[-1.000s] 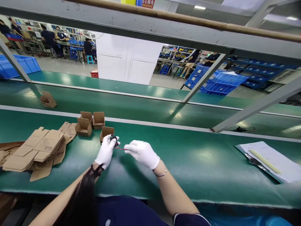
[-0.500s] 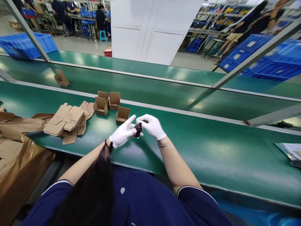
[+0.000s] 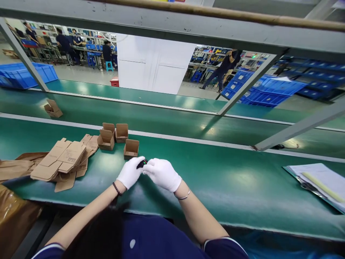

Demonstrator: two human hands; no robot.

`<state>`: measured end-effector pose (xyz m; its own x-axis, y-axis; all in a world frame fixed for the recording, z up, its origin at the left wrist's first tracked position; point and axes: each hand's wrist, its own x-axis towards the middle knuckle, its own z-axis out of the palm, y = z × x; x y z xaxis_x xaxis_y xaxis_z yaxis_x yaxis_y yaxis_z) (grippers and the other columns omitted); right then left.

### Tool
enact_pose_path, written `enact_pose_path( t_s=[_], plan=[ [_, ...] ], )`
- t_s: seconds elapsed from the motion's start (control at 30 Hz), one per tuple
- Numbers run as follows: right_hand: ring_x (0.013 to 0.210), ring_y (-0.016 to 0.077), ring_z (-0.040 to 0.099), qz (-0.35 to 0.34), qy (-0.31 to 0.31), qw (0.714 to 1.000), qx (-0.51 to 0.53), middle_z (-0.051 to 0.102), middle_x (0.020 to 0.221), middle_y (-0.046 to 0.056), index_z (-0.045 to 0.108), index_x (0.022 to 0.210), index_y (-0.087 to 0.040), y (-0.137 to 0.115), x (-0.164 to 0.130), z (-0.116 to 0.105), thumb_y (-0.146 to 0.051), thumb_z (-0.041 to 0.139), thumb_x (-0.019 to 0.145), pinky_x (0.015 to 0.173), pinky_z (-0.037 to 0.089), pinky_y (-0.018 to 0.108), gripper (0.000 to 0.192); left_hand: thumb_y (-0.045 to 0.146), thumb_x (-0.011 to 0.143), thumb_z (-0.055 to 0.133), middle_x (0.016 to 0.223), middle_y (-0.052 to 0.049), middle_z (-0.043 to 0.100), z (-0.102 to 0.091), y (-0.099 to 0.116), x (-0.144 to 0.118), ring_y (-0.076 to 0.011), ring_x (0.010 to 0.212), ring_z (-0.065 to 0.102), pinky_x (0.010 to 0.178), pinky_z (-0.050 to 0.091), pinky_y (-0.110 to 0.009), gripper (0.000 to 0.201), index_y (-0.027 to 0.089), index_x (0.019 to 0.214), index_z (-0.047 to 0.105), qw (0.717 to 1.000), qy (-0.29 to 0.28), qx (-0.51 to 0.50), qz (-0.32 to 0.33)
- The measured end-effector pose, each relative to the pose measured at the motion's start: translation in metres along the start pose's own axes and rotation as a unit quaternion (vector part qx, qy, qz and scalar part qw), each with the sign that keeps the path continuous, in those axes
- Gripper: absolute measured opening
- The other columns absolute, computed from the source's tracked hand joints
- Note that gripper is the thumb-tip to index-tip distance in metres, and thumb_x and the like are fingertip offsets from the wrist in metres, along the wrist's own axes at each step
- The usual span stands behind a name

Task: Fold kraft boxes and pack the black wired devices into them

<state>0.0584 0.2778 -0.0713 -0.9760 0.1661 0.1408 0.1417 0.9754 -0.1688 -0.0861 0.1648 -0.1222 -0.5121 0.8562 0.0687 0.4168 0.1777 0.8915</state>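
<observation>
hands [image 3: 147, 172] pinching black part [image 3: 141, 164] — bench [image 3: 229, 187] open rightward

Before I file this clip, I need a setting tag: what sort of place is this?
Probably a factory packing line: long green conveyor belts, small folded cartons beside flat carton blanks, and stacked blue crates behind.

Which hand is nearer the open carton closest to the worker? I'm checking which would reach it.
Left. The left hand sits just below the open carton; the right hand lies farther right.
</observation>
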Motion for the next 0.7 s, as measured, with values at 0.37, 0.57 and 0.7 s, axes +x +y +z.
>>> enact_pose_path(
  t_s=[0.37,0.57,0.7],
  plan=[
    [0.074,0.0168,0.067,0.157,0.064,0.830,0.531,0.072,0.080,0.002,0.070,0.081,-0.018,0.027,0.005,0.026,-0.041,0.069,0.082,0.073,0.055,0.030,0.023,0.021,0.077,0.068,0.142,-0.006,0.061,-0.007,0.017,-0.019,-0.0281,0.127,0.060,0.112,0.045,-0.041,0.072,0.025,0.146,0.050,0.977,-0.146,-0.136,0.068],
    [0.105,0.0204,0.066,0.123,0.160,0.848,0.490,0.071,0.112,0.008,0.074,0.106,-0.023,0.019,-0.001,0.036,-0.047,0.056,0.093,0.098,0.052,0.037,0.032,0.031,0.079,0.074,0.134,-0.010,0.065,0.008,0.015,-0.018,-0.0274,0.125,0.061,0.113,0.045,-0.045,0.047,0.020,0.123,0.064,0.942,-0.034,-0.334,0.026],
    [0.121,0.0251,0.061,0.109,0.155,0.864,0.467,0.063,0.132,0.011,0.065,0.129,-0.024,0.005,0.004,0.049,-0.057,0.059,0.090,0.103,0.050,0.041,0.051,0.031,0.076,0.074,0.128,-0.011,0.065,0.016,0.009,-0.014,-0.0267,0.119,0.063,0.109,0.049,-0.045,0.045,0.019,0.118,0.064,0.945,0.071,-0.319,0.022]
  ],
)
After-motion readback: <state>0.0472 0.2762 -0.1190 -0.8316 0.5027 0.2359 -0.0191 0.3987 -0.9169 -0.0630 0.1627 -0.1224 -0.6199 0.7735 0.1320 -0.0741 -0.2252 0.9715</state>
